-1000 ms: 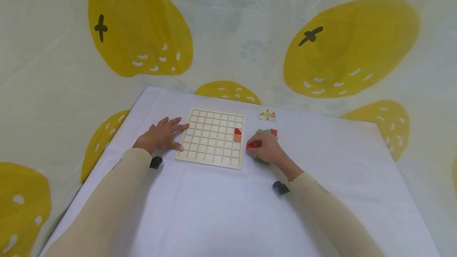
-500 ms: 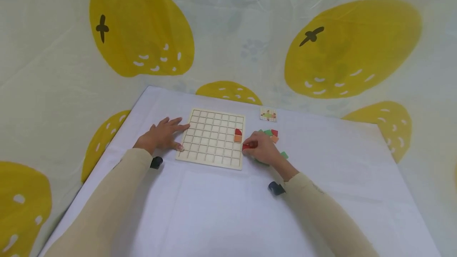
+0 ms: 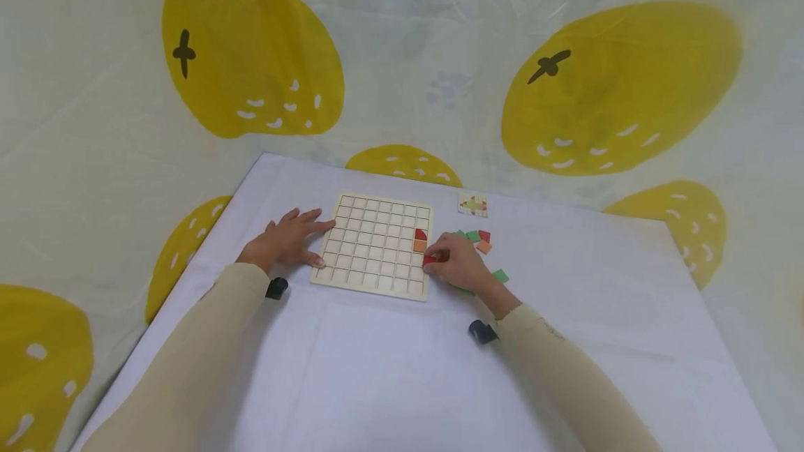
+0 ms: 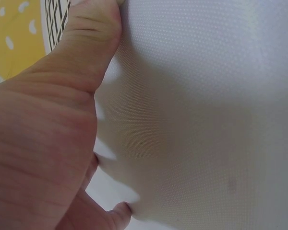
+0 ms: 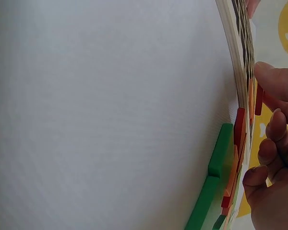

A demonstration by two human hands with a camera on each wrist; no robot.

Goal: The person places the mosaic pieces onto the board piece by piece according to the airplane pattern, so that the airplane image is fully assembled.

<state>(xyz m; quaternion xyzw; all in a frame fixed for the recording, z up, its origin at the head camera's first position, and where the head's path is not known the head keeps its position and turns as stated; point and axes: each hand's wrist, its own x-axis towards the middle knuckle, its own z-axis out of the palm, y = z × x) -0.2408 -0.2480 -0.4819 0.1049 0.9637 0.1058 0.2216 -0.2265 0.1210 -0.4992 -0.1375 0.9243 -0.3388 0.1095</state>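
A square wooden grid board [image 3: 370, 243] lies on the white-covered table. In its right-hand column sit a red tile with a curved edge [image 3: 420, 234] and, just below it, an orange tile [image 3: 419, 246]. My left hand [image 3: 285, 239] has its fingers spread, with index finger and thumb touching the board's left edge. Between thumb and fingers, my right hand [image 3: 461, 261] pinches a small red tile [image 5: 259, 99] at the board's right edge. In the right wrist view that tile is held off the surface; its full shape is partly hidden by the fingers.
Loose tiles lie right of the board, partly under my right hand: a green tile [image 3: 474, 236], a red one, an orange tile [image 3: 484, 247] and another green tile [image 3: 500, 276]. Behind them lies a small pattern card [image 3: 472, 204]. A fruit-print cloth [image 3: 402, 75] hangs behind the table.
My right hand has moved left to the board's right edge with the red tile, uncovering more loose tiles. The left hand stays at the board's left edge.
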